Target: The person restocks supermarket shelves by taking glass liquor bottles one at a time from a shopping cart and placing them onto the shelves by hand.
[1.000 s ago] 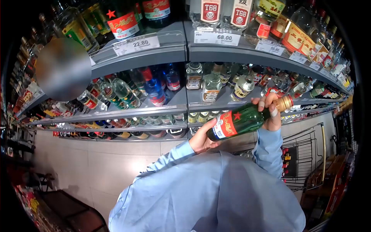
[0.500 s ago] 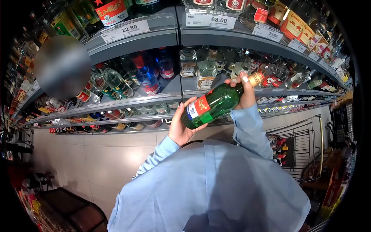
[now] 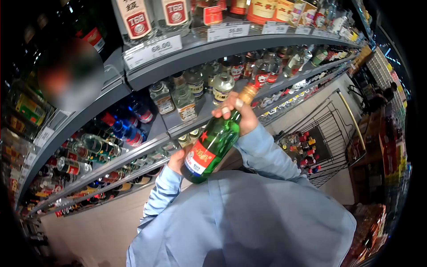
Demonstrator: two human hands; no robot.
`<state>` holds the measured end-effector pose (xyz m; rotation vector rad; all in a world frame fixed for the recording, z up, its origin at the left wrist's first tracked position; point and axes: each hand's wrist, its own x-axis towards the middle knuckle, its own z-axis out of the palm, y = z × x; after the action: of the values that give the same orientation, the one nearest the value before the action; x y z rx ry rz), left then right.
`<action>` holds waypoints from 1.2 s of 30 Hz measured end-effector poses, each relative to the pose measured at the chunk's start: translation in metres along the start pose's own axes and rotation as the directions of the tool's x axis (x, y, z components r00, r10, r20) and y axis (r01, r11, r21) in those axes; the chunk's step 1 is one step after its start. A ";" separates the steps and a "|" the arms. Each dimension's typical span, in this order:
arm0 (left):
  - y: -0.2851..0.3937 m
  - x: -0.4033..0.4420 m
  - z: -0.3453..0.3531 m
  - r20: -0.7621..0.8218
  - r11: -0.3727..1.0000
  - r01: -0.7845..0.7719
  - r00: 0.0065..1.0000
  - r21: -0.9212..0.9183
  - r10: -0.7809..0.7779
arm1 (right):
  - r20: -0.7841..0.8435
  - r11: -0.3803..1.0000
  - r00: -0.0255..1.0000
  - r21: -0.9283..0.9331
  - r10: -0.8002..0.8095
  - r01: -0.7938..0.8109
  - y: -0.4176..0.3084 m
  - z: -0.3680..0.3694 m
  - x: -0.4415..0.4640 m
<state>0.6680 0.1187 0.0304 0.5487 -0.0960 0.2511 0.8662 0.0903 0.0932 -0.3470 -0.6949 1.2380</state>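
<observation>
Green glass bottle with red, white and blue label and gold cap (image 3: 211,149) mid-view, tilted, cap toward 1 o'clock, base toward 7. Right hand (image 3: 240,115): fingers curled tight round the neck. Left hand (image 3: 177,161): at the base, thumb alongside; other fingers hidden, can't tell their grip. Curved grey shelf (image 3: 200,51) runs 9 to 2 o'clock. Clear glass bottle with pale label (image 3: 184,103) at 11. Black wire shopping cart with gold handle (image 3: 321,141) at 3, bottles inside (image 3: 307,153).
</observation>
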 end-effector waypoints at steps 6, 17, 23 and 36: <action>-0.009 0.029 -0.006 0.128 0.977 0.212 0.970 -0.029 -0.207 | -0.156 0.994 0.987 -0.088 0.046 -0.061 -0.021 -0.010 -0.005; -0.017 0.047 -0.012 0.138 0.968 0.243 0.963 -0.064 -0.233 | -0.288 0.999 0.958 -0.032 0.003 -0.013 -0.033 -0.027 -0.013; -0.014 0.046 -0.004 0.067 0.976 0.216 0.975 -0.028 -0.214 | -0.224 0.998 0.973 0.049 0.054 -0.044 -0.025 -0.043 -0.004; 0.003 0.041 0.045 -0.180 0.706 0.024 0.973 0.708 0.147 | -0.302 0.950 0.944 -0.234 0.131 -0.207 -0.045 -0.013 0.011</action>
<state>0.7054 0.1060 0.0761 1.2924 0.2199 0.4191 0.9102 0.0881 0.1135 -0.8047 -0.5896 1.2287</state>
